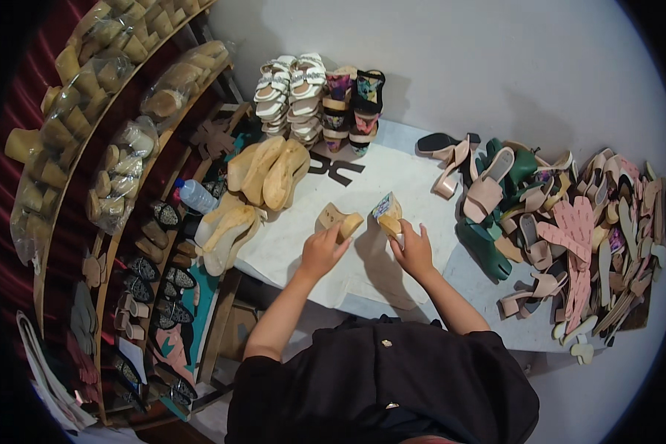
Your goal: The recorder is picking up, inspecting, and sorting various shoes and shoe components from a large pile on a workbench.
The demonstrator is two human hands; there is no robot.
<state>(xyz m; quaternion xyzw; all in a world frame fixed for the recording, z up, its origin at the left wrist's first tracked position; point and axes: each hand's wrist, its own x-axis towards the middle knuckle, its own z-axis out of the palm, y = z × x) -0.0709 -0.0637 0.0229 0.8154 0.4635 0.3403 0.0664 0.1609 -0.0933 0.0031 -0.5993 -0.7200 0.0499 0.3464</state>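
Note:
My left hand (320, 253) is closed on a tan-soled wedge shoe (331, 217) with a pale yellow heel, held above the white sheet (288, 244). Opposite it, my right hand (413, 252) grips a floral-patterned shoe (382, 206) by its yellow wooden heel. The two shoes are apart, and my fingers hide parts of both. Left of my left hand lie several yellowish shoe lasts (263, 174). Behind the shoes I hold, dark cut-out pieces (337, 169) show on the sheet.
Stacked white sandals (290, 92) and floral shoes (354, 111) stand by the wall. Green lasts (483, 248), pink sandals (488, 185) and loose soles (625, 274) crowd the right. Shelves (89, 140) with bagged lasts and shoes line the left, near a water bottle (197, 195).

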